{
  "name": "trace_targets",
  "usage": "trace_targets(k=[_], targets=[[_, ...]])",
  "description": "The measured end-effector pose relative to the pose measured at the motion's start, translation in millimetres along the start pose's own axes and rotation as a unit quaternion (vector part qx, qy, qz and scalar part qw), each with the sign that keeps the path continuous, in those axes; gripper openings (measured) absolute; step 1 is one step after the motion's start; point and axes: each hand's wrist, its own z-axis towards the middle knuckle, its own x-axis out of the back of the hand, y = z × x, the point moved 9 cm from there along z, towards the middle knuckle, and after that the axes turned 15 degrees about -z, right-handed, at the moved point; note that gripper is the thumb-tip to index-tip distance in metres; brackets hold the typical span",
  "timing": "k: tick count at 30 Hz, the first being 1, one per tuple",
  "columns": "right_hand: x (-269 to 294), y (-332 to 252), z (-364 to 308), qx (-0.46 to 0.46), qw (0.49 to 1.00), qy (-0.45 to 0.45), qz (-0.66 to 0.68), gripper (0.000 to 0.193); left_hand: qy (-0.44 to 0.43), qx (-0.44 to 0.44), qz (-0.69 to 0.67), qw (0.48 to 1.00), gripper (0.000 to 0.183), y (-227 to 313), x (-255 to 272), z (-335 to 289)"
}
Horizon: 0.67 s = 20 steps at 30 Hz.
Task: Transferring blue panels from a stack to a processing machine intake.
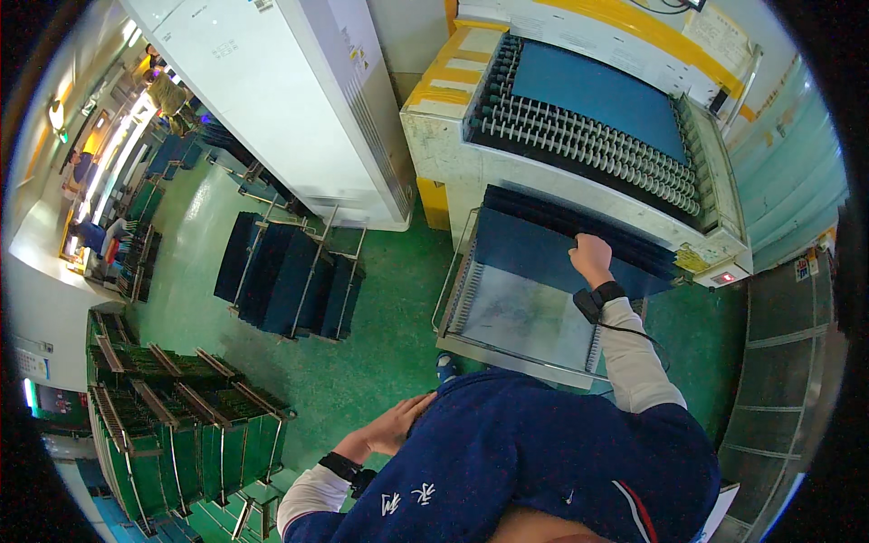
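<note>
My right hand (pixel 591 257) is closed at the upper edge of a dark blue flat panel (pixel 518 246), its fingers curled over that edge. The panel stands in a slotted metal rack cart (pixel 525 357), leaning among several similar dark panels (pixel 552 206) at the cart's far side. Toward the near side, the cart's pale base shows between toothed side rails. My left hand (pixel 398 425) lies flat against my dark blue top at the waist, fingers stretched out and holding nothing. Both wrists wear black bands, the right one with a thin cable.
Beyond the cart is a roller machine (pixel 434 136) with a blue panel (pixel 597 98) on its rollers. A tall white cabinet (pixel 290 100) stands left of it. Panel racks (pixel 285 281) and a green board rack (pixel 190 443) stand on the left. People work at far left.
</note>
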Motion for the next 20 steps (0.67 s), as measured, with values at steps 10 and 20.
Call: trace_targets(k=[10, 20], targets=[[-4.8, 2.4, -0.4, -0.008, 1.000, 0.005, 0.000, 0.024, 0.003, -0.002, 0.004, 1.000, 0.110, 0.3, 0.1, -0.6], [-4.4, 1.9, 0.3, -0.008, 1.000, -0.004, -0.009, 0.028, 0.004, 0.007, 0.000, 1.000, 0.111, 1.7, 0.9, -0.3]])
